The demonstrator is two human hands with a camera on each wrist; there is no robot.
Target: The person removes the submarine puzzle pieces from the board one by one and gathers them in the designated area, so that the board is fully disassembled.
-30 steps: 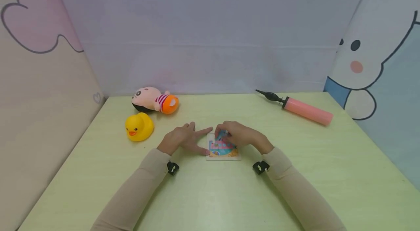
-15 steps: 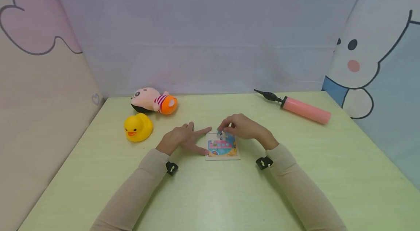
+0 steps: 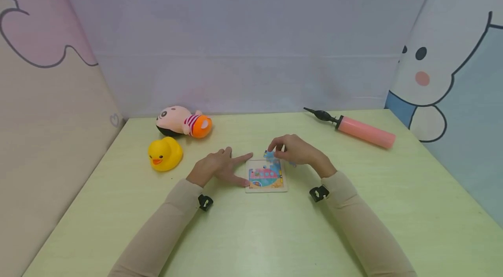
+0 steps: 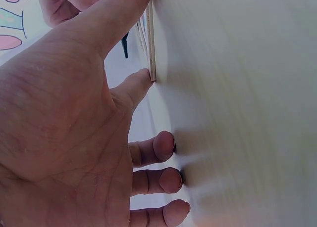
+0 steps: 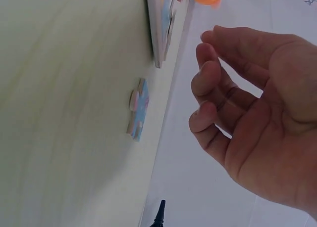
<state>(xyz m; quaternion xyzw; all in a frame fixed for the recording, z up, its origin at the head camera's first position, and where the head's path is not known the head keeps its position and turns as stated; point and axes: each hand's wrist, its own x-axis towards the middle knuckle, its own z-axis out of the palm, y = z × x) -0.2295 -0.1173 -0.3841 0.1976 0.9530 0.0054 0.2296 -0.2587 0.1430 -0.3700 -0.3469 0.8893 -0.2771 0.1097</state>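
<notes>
Our left hand (image 3: 215, 167) lies flat, fingers bracing the puzzle board (image 3: 266, 175) between our hands. Our right hand (image 3: 292, 151), loosely curled, seems to pinch a blue piece (image 3: 269, 154) just beyond; we judge a careless nudge could shift the board.

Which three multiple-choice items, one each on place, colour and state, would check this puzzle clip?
1. Where is the rubber duck?
A. Left of the puzzle board, near the plush toy
B. Beside the pump
C. On the board

2. What colour is the air pump barrel?
A. Yellow
B. Pink
C. Green

3. How is the left hand?
A. Clenched in a fist
B. Lifting the duck
C. Flat on the table, touching the board's edge

Key: A, the duck sits far left below the plush; B, the barrel is pink with a black tip; C, straight fingers rest on the table.
</notes>
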